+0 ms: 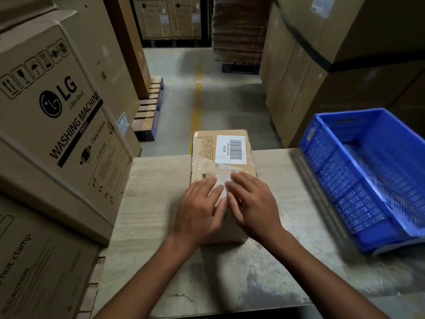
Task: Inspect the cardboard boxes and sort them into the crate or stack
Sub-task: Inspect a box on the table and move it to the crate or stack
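A small brown cardboard box (pixel 222 155) lies flat on the pale wooden table (pixel 151 203), its far end reaching the table's far edge. A white barcode label (pixel 231 149) is stuck on its top, with clear tape below it. My left hand (pixel 200 208) and my right hand (pixel 251 203) lie side by side on the near half of the box top, fingers straight and spread, pressing down on the taped part. A blue plastic crate (pixel 368 180) with slotted walls stands on the table to the right, apart from the box.
Large washing machine cartons (pixel 57 107) are stacked close on the left, next to the table. Tall cartons (pixel 322 72) rise at the right behind the crate. A concrete aisle with a yellow line (pixel 197 104) and wooden pallets (pixel 150 107) lies beyond the table.
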`<action>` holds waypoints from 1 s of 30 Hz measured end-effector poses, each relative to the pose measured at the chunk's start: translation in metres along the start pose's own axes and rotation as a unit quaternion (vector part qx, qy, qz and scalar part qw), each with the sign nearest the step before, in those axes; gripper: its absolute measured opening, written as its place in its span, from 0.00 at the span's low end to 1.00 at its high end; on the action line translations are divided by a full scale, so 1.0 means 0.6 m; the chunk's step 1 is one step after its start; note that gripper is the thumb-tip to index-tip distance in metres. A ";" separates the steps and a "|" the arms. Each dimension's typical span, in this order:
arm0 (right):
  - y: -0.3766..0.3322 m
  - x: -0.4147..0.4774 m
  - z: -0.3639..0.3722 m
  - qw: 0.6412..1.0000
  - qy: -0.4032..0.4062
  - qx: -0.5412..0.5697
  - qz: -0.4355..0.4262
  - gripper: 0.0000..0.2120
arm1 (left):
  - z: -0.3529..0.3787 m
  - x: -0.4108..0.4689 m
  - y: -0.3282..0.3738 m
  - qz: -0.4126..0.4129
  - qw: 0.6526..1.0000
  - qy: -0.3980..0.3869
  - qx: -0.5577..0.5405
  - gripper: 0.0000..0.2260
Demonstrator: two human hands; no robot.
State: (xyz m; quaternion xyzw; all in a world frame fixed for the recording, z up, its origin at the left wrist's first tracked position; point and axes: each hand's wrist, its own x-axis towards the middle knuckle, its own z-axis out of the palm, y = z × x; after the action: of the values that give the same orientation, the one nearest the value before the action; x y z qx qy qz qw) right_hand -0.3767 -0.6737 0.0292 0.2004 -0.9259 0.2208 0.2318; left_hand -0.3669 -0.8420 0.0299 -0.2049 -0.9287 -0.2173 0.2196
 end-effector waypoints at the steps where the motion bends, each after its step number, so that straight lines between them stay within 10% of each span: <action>1: 0.000 -0.002 0.004 1.000 -0.005 -0.005 0.008 0.16 | 0.000 -0.001 0.002 -0.015 1.000 0.002 -0.003 0.14; 11: 0.001 0.047 -0.023 0.993 -0.088 -0.063 0.036 0.13 | -0.023 0.064 0.006 -0.029 0.998 -0.055 0.026 0.07; 18: 0.018 0.067 -0.015 0.970 -0.223 -0.084 0.051 0.36 | -0.010 0.083 -0.020 -0.109 0.978 -0.176 0.034 0.24; 30: 0.034 0.159 -0.014 0.969 -0.208 -0.113 0.074 0.25 | -0.001 0.180 -0.047 -0.087 0.986 -0.135 0.039 0.19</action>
State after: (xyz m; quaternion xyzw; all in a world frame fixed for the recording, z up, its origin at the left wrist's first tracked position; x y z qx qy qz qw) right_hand -0.4607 -0.6785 0.0790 0.1452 -0.9850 0.0846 0.0381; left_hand -0.4685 -0.8347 0.0749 -0.1421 -0.9719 -0.1695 0.0803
